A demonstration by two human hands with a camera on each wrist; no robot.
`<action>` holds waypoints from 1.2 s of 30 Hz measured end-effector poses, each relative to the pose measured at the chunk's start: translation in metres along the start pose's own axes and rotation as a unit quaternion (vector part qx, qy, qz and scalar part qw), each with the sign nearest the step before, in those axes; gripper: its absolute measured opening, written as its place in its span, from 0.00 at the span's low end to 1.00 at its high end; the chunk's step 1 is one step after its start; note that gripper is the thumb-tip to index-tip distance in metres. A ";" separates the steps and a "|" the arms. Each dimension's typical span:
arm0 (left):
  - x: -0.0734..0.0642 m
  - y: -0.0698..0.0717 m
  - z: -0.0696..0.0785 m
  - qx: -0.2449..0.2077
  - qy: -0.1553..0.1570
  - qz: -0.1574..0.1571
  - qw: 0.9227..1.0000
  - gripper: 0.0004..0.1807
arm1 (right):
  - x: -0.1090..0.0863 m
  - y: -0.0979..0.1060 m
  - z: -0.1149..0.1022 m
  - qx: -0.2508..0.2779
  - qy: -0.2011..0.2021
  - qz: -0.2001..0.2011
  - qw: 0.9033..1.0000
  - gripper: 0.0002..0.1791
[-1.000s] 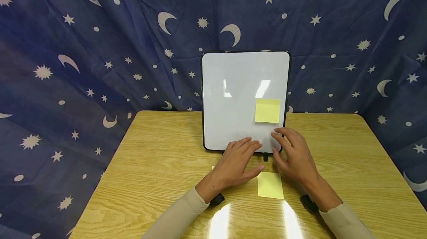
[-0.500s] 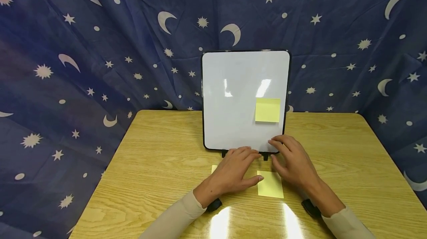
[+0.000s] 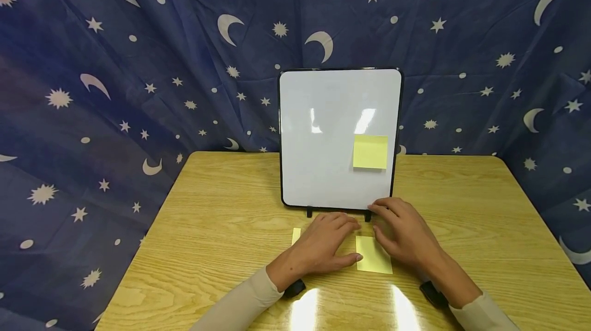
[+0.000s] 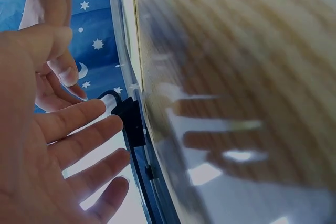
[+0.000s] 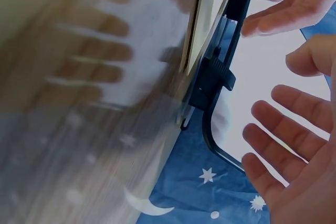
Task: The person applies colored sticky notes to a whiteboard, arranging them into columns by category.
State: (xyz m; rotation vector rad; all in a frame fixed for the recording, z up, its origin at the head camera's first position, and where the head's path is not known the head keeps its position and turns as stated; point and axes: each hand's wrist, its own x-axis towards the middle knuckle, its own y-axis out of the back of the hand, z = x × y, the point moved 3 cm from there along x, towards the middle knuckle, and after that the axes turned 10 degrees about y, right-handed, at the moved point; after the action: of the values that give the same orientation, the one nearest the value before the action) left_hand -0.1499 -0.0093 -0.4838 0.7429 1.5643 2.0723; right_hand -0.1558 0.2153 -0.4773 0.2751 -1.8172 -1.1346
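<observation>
My left hand [image 3: 320, 244] is over the table in front of the whiteboard [image 3: 328, 151], palm down, fingers spread and gently bent, holding nothing. It covers most of a yellow sticky note [image 3: 296, 235], of which a corner shows. My right hand [image 3: 406, 231], also holding nothing, has its fingertips close to the board's lower right corner. Between the two hands a second sticky note [image 3: 375, 261] lies on the table, partly overlapped by the right hand. A third sticky note [image 3: 370, 152] is stuck on the board's right side. Both wrist views show separated fingers [image 4: 94, 140] with nothing between them.
Small black stand feet [image 3: 310, 212] hold the board upright on the wooden table [image 3: 221, 208]. Behind it hangs a dark blue curtain [image 3: 184, 64] with moons and stars. Light glares off the table's front [image 3: 304, 308].
Both hands have moved down and back from the board toward the table's front, staying apart. More of the board's lower edge and of the left note shows. The notes have not moved.
</observation>
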 end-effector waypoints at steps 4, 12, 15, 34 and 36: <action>0.000 -0.002 0.003 0.012 -0.004 -0.011 1.000 0.34 | -0.001 -0.001 -0.004 -0.004 -0.001 -0.018 1.000 0.24; -0.001 -0.006 0.007 0.022 -0.005 -0.023 0.999 0.33 | -0.001 -0.005 -0.009 -0.004 -0.012 -0.068 0.998 0.22; -0.001 -0.006 0.008 0.027 -0.005 -0.026 0.999 0.33 | -0.002 -0.006 -0.011 -0.004 -0.016 -0.086 0.996 0.22; -0.002 -0.012 0.016 0.068 -0.033 -0.049 0.996 0.31 | -0.009 -0.011 -0.021 0.044 0.017 -0.166 0.985 0.24; -0.002 -0.011 0.017 0.078 -0.035 -0.049 0.995 0.31 | -0.009 -0.011 -0.022 0.046 0.012 -0.175 0.983 0.26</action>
State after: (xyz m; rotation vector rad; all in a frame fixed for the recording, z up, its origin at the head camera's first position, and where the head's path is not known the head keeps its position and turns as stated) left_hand -0.1372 0.0049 -0.4915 0.7686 1.7028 1.8515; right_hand -0.1366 0.2021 -0.4891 0.6815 -1.8474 -1.2797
